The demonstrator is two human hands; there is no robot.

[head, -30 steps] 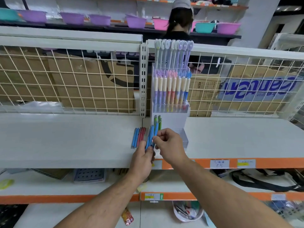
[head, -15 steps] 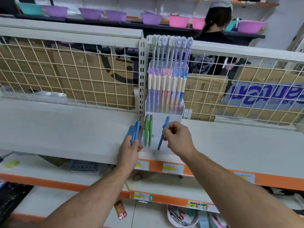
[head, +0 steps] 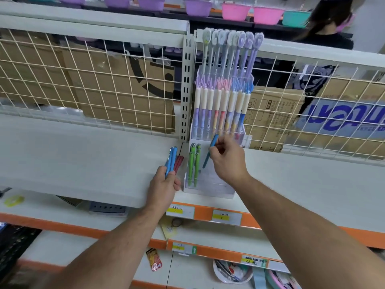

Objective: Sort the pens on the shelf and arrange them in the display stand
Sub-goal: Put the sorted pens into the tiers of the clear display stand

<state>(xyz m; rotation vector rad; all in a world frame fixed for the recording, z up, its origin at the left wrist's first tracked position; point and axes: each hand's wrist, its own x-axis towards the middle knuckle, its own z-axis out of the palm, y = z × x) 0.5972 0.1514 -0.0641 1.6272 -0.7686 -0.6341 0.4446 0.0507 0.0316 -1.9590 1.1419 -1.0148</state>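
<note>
When seating the blue pen point(head: 213, 142) in the display stand point(head: 210, 185), aim tip-down for the vacant front-row space just right of the green pens point(head: 192, 163). Judged advisable: straighten from the present tilt to upright before lowering, let go only once bottomed, and avoid knocking the green pens or the pastel pens point(head: 220, 105) ranked in the rear tiers. Recommend grouping by colour, blues directly beside greens.

Right hand point(head: 227, 161), centre of frame: raised in front of the stand's middle tier, forearm reaching up from lower right. Thumb and fingertips pinching the single blue pen near its middle. Upper end leaning right, tip down-left, above the front row and not yet in any slot.

Left hand point(head: 164, 184), just left of centre, at the front edge of the shelf point(head: 83, 159): fingers curled round a small bundle of spare blue pens point(head: 171, 159), pointing up and away, just beside the stand's left wall.

Red pens point(head: 178, 162) lying on the shelf between that bundle and the stand, partly hidden by the hand. Count not readable.
</note>
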